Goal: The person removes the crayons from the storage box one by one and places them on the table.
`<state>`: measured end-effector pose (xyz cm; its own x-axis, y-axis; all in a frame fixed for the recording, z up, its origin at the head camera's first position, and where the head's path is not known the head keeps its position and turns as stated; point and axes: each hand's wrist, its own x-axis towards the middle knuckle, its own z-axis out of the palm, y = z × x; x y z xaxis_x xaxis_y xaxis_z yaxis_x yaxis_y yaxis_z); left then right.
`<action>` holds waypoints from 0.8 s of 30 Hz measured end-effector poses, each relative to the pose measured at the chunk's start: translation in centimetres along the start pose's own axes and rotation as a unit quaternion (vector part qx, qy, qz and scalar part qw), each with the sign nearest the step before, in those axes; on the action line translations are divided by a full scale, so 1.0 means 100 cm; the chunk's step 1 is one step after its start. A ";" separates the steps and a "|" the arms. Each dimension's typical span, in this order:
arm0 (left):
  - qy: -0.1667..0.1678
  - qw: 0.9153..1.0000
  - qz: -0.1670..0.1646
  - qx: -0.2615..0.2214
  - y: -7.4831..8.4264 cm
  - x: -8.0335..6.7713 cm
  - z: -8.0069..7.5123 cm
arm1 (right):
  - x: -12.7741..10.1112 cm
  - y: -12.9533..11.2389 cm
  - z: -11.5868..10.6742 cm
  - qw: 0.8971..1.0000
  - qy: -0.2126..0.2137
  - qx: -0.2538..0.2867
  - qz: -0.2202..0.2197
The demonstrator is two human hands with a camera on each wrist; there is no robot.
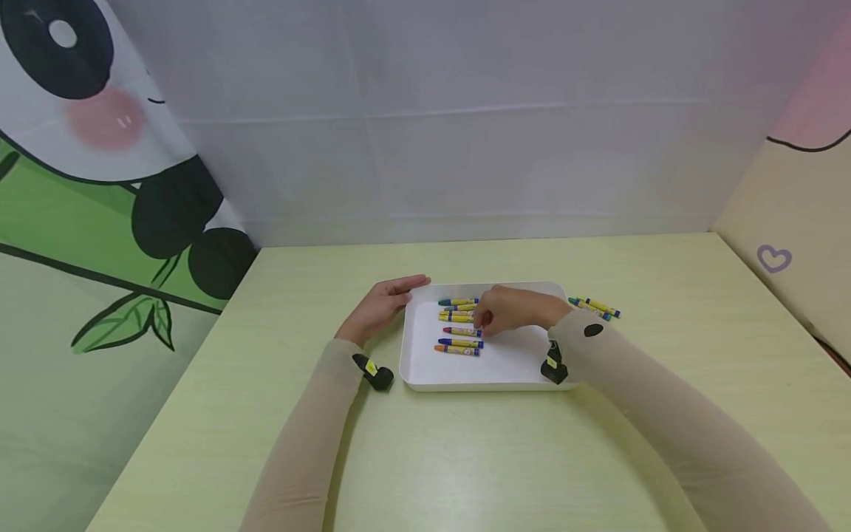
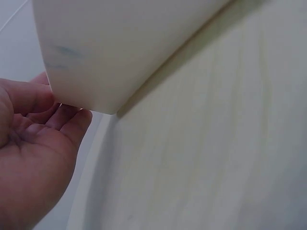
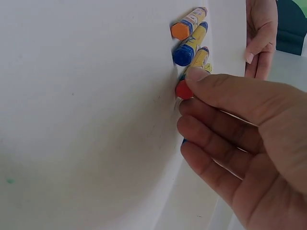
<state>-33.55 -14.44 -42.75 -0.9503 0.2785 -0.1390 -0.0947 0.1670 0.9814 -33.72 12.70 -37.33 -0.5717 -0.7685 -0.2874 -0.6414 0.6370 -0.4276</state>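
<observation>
Inside the white tray (image 1: 512, 366), several crayons lie side by side in a column. The red crayon (image 1: 459, 332) has its flat end (image 3: 184, 89) between the thumb and index finger of my right hand (image 1: 515, 307), which pinches it there. Nearer me lie a blue crayon (image 1: 460, 343) and an orange crayon (image 1: 456, 351). Beyond the red one are yellow crayons (image 1: 455, 318) and green crayons (image 1: 457, 301), partly covered by the right hand. My left hand (image 1: 380, 307) touches the tray's far left corner, its fingers fairly straight along the outer rim.
A few more crayons (image 1: 601, 307), yellow-wrapped with green and blue showing, lie on the table (image 1: 425, 458) just right of the tray. A pale cloth wall (image 1: 465, 170) stands behind the table, with printed cloth at both sides.
</observation>
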 end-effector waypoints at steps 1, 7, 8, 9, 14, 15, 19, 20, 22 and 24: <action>0.000 1.000 0.000 -0.002 0.000 0.000 0.000 | 0.000 0.000 0.000 1.000 -0.001 -0.001 0.002; 0.000 1.000 -0.002 -0.002 0.001 -0.002 0.000 | 0.002 -0.004 -0.001 1.000 -0.009 0.001 0.016; 0.000 1.000 -0.002 -0.001 0.002 -0.002 0.000 | 0.002 -0.004 -0.001 1.000 -0.009 0.001 0.016; 0.000 1.000 -0.002 -0.001 0.002 -0.002 0.000 | 0.002 -0.005 -0.001 1.000 -0.009 0.002 0.017; -0.006 1.000 0.000 0.004 0.002 -0.006 -0.002 | 0.000 -0.011 0.002 1.000 -0.004 -0.001 0.025; -0.008 1.000 0.000 0.003 0.002 -0.007 -0.002 | 0.000 -0.012 0.003 1.000 -0.003 0.000 0.028; -0.016 1.000 0.003 -0.001 0.001 -0.009 -0.004 | -0.005 -0.013 0.003 1.000 0.007 0.005 0.027; -0.018 1.000 0.004 -0.003 0.000 -0.009 -0.005 | -0.006 -0.013 0.002 1.000 0.010 0.009 0.027; -0.021 1.000 0.003 -0.003 -0.001 -0.011 -0.006 | -0.009 -0.013 0.001 0.999 0.018 0.016 0.023; -0.022 1.000 0.002 -0.001 -0.001 -0.012 -0.006 | -0.014 -0.014 -0.001 0.999 0.028 0.024 0.018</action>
<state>-32.58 -15.39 -42.63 -0.9365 0.3213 -0.1405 -0.0914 0.1631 0.9824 -32.13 12.93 -36.23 -0.6234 -0.7391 -0.2552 -0.5946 0.6600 -0.4591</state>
